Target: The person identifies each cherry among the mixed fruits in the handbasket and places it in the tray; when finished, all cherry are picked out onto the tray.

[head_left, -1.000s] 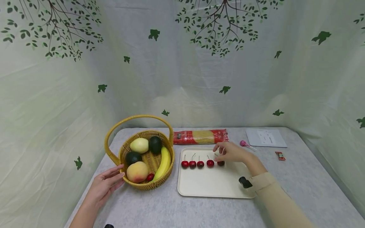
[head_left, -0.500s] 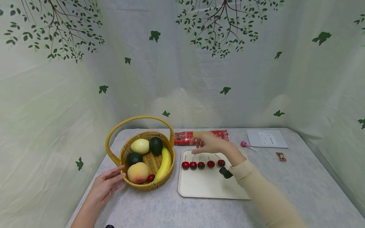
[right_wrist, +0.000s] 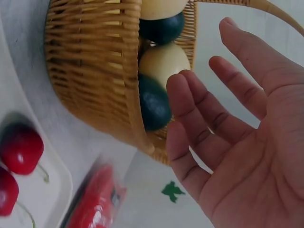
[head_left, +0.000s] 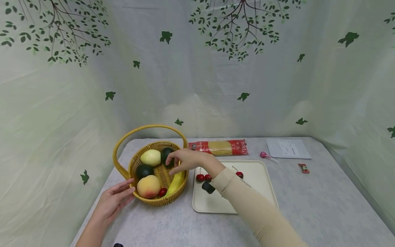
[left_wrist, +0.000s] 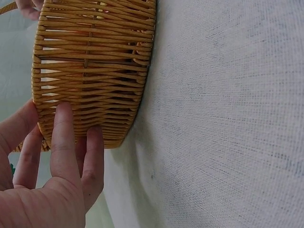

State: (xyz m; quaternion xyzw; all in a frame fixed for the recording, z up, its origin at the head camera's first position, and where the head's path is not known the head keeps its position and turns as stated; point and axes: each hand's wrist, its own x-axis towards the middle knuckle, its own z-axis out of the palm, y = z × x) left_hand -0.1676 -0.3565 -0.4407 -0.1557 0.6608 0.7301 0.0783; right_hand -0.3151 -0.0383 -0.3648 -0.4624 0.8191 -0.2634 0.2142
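Observation:
A wicker basket (head_left: 155, 202) with a hooped handle stands on the left of the table. In it lie a peach (head_left: 148, 187), a banana (head_left: 173, 187), a pale yellow fruit (head_left: 150, 157), two dark green fruits (head_left: 144, 171) and a small red fruit (head_left: 162, 192). My left hand (head_left: 114, 200) touches the basket's left side, its fingers fairly straight against the weave in the left wrist view. Over the basket's right part hovers my right hand (head_left: 189, 161), fingers loosely bent and spread; its palm is bare in the right wrist view.
A cream tray (head_left: 203, 204) holds cherries (head_left: 200, 177), some hidden behind the right forearm. Behind it lies a red-and-yellow noodle packet (head_left: 219, 148). Toward the right are a pink lollipop (head_left: 263, 155), a grey flat pad (head_left: 288, 149) and a small red wrapped sweet (head_left: 303, 168).
My right hand has swept left from above the cherries on the tray, past the noodle packet, to over the basket. The left hand has stayed at the basket's side.

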